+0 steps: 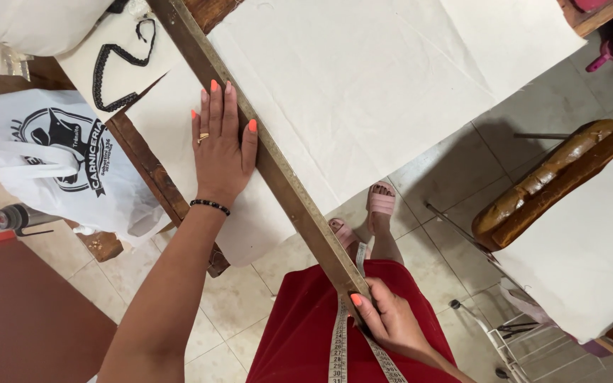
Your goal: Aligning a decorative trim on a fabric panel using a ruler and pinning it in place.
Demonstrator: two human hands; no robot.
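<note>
Head view: a long, worn wooden straightedge (278, 167) lies slantwise over cream cloth (363, 92) on the worktop (152, 170), its far end cut off at the top. The left hand (221, 145) rests flat and open beside it, thumb touching its edge. The right hand (390, 319) closes on its near end, tape measure (338, 347) hanging below.
</note>
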